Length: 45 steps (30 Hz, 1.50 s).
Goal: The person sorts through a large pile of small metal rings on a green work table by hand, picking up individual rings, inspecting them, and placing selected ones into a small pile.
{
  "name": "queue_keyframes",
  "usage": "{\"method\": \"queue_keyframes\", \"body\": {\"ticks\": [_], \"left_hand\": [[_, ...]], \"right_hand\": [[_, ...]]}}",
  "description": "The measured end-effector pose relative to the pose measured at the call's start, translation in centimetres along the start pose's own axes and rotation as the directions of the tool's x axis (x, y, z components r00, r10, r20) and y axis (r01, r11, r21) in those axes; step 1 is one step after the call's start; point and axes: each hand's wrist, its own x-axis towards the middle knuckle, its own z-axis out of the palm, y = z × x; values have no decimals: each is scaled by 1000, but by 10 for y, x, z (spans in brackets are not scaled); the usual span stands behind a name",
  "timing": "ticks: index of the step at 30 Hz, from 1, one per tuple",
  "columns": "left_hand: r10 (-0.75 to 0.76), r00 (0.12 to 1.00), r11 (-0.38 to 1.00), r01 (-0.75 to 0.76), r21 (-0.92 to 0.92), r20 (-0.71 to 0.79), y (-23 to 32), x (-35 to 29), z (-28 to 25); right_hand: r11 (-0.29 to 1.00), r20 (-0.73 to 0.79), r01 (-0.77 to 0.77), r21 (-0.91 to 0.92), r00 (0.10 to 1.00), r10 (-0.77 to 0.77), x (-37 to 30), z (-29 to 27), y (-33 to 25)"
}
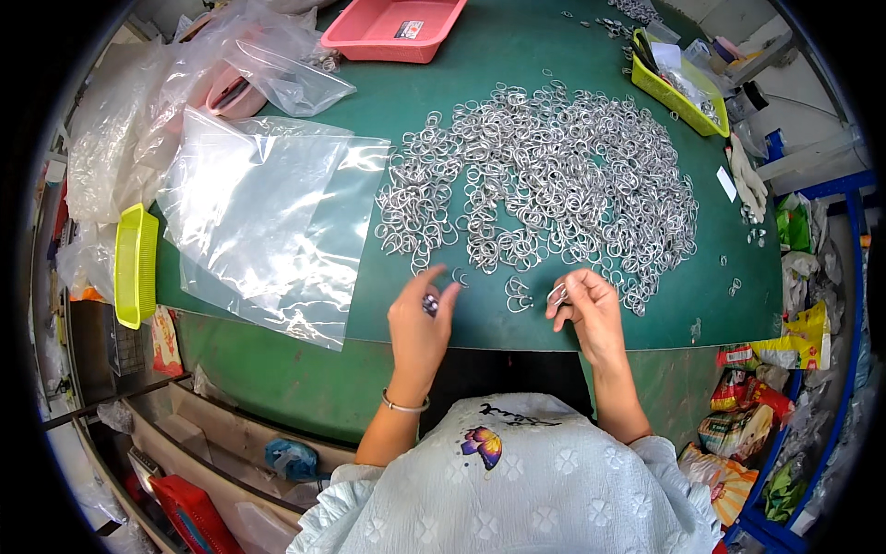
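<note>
A big heap of small silver metal rings (572, 166), many of them D-shaped or oval, spreads over the green table (498, 323). At its near left edge my left hand (417, 319) is curled around a few shiny metal pieces, which look like the same rings; the fingers partly hide them. My right hand (592, 309) pinches a silver ring between thumb and fingers, just in front of the heap. Between the hands lie several loose rings (518, 294) on the tabletop. One more open-looking ring (460, 276) rests beside my left thumb.
Clear plastic bags (268, 222) lie flat on the left, with more bags piled behind. A pink tray (395, 32) stands at the back. Yellow-green baskets sit at the left edge (137, 266) and back right (683, 88). A glove (746, 180) lies at the right edge.
</note>
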Motion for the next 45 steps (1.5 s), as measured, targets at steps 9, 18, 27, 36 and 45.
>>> {"method": "queue_keyframes", "body": {"ticks": [9, 18, 27, 36, 45], "left_hand": [[-107, 663, 124, 748, -652, 741, -2, -29, 30], [-79, 706, 89, 708, -701, 703, -3, -34, 25], [-159, 750, 144, 661, -736, 643, 11, -30, 26], [-131, 812, 259, 582, -771, 569, 11, -27, 33], [-157, 889, 529, 443, -724, 429, 17, -10, 42]], "right_hand": [[520, 208, 411, -749, 891, -404, 13, 37, 1], [141, 301, 481, -865, 724, -620, 70, 23, 1], [860, -123, 168, -481, 959, -256, 48, 6, 3], [968, -13, 81, -236, 996, -86, 42, 2, -7], [998, 167, -42, 41, 985, 34, 22, 13, -4]]}}
